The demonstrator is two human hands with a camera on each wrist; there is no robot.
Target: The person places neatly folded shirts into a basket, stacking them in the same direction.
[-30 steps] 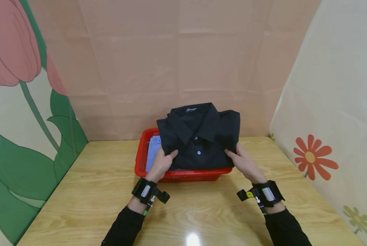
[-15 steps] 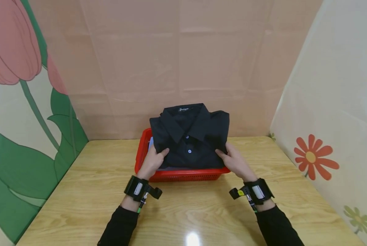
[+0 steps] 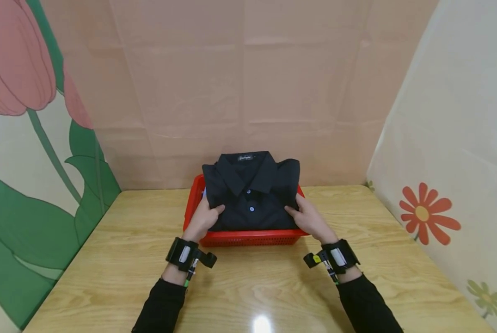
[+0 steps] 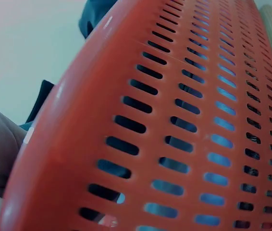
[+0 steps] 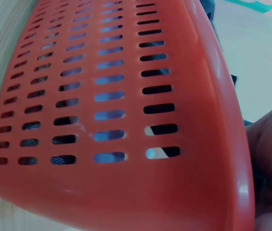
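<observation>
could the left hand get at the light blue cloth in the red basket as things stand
Probably not directly: the folded black collared shirt lies over the red slotted plastic basket, covering the light blue cloth, and the left hand grips that shirt.

Black long sleeves (image 3: 161,305), black wrist-worn cameras (image 3: 184,254), white panels, green cable

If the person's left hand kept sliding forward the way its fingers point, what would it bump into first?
The left hand already grips the folded black shirt over the red basket. Going straight on, it would likely push into more of that shirt; depth beyond is unclear.
</observation>
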